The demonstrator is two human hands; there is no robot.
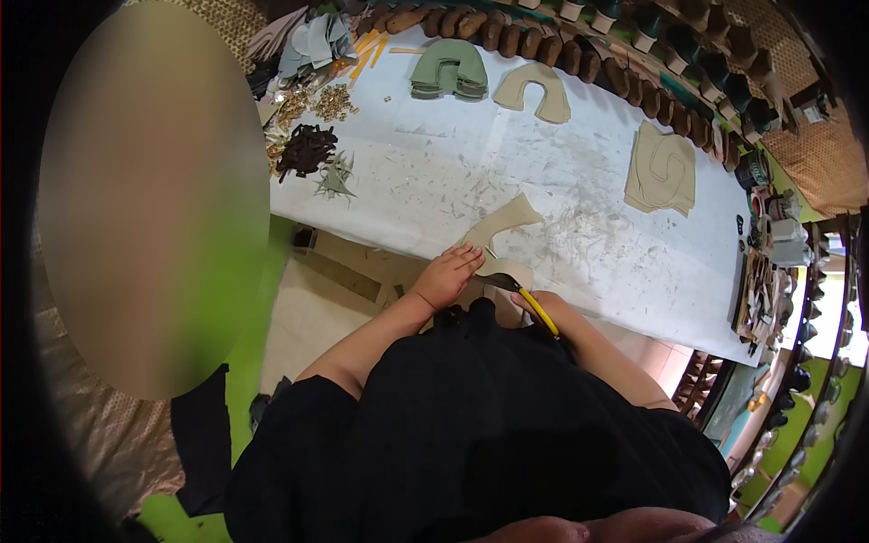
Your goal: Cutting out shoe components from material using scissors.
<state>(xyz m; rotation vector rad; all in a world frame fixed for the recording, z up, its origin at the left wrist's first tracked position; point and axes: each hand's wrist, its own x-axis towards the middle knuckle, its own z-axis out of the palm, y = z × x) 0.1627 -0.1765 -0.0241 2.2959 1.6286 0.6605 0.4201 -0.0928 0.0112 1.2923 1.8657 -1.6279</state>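
Observation:
At the table's near edge, a curved beige piece of sheet material (509,220), leather-like, lies under my left hand (453,273). The fingers of this hand are together and grip the piece at its near part. My right hand (563,311) is closed on a pair of scissors with yellow handles (537,306) and dark blades. The blades point left, toward my left hand, and lie at the near end of the beige piece. How far they are apart is hard to see. Part of the right hand's fingers is hidden behind the handles.
The white-covered table (407,181) holds a green stack of U-shaped pieces (448,68), beige U-shaped pieces (534,86) and a beige stack (661,167). Gold-coloured fittings (335,102), dark strips (308,149) and scraps (337,176) lie left. Brown shoe lasts (570,56) line the far edge.

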